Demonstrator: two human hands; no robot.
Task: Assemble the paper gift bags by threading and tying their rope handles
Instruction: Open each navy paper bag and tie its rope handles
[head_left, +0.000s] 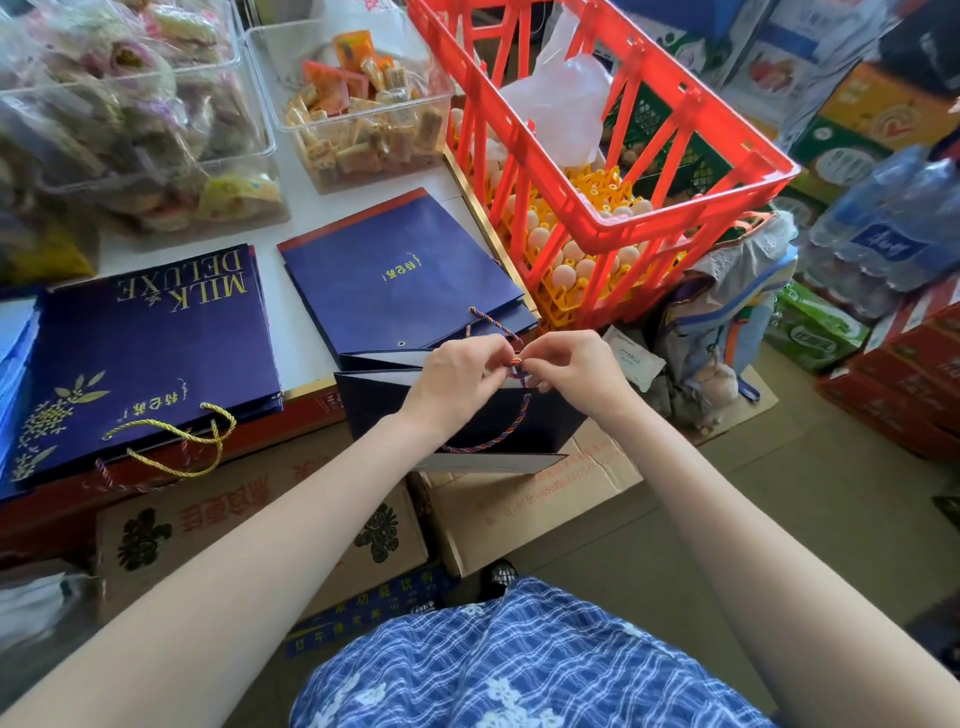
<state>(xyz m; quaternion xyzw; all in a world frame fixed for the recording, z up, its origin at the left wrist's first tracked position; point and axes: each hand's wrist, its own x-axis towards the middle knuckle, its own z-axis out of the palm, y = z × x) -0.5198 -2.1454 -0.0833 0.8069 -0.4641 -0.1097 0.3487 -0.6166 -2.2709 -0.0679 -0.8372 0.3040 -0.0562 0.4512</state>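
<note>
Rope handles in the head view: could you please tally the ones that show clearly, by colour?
Gold rope handle, on the finished bags at left: 1
Multicoloured rope, held by the left hand and right hand at the bag: 1
Total: 2

White table (301, 317), two stacks of flat navy gift bags (150, 358) (gold print), clear snack bins (363, 130), apparently plastic.

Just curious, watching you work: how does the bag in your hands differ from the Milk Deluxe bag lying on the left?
The held bag hangs off the table edge, opened; the Milk Deluxe bag lies flat. The held bag's multicoloured rope is pinched by the left hand and right hand; the flat bag's yellow rope lies loose. Both are dark blue.
</note>
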